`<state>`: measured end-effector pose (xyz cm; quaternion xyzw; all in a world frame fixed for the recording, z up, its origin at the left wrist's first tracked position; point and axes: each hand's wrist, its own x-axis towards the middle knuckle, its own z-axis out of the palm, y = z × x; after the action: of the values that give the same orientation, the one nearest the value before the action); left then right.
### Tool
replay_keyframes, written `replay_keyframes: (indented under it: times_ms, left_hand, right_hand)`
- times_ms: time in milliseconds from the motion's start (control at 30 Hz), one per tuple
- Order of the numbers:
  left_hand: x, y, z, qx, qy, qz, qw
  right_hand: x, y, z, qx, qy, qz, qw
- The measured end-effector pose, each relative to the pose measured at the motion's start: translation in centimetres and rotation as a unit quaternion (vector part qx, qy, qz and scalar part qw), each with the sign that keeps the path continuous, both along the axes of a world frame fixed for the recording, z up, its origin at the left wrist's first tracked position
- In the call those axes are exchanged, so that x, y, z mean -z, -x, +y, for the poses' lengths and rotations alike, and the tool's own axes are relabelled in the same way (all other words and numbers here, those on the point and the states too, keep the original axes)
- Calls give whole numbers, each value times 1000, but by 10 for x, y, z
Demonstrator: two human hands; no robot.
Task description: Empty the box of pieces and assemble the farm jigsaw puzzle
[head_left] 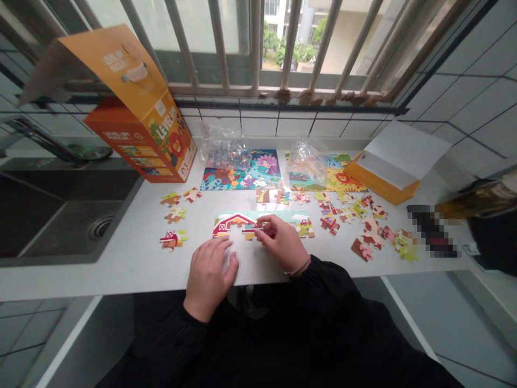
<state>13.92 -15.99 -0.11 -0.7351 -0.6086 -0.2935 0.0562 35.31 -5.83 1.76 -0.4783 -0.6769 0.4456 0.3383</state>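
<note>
A partly joined farm puzzle point(233, 220) with a red barn lies on the white counter in front of me. My left hand point(210, 274) rests at its lower left edge, fingers stretched out and thumb apart, holding nothing. Over the puzzle's middle, my right hand point(284, 243) pinches a puzzle piece point(250, 233) between thumb and fingers. The hand partly covers this piece, so I cannot tell whether it is joined. A green tractor picture point(305, 228) shows at the puzzle's right end.
Loose pieces point(374, 226) lie at the right, others point(174, 214) at the left. Behind are two picture sheets point(264, 170) under clear plastic bags point(226, 148). An orange puzzle box point(149, 140) stands beside the sink point(100, 215); an open yellow box point(388, 175) sits at right.
</note>
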Motion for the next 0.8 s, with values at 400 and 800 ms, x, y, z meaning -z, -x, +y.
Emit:
replay_keyframes:
  times_ms: [400,800]
  left_hand:
    - [0,-3,5,-64,54,-6,996]
    - [1,-3,6,-69,71,48,994]
  right_hand:
    - [15,41,14,-1,-7,-49,999]
    - [21,46,11,-10,-127,-117,985]
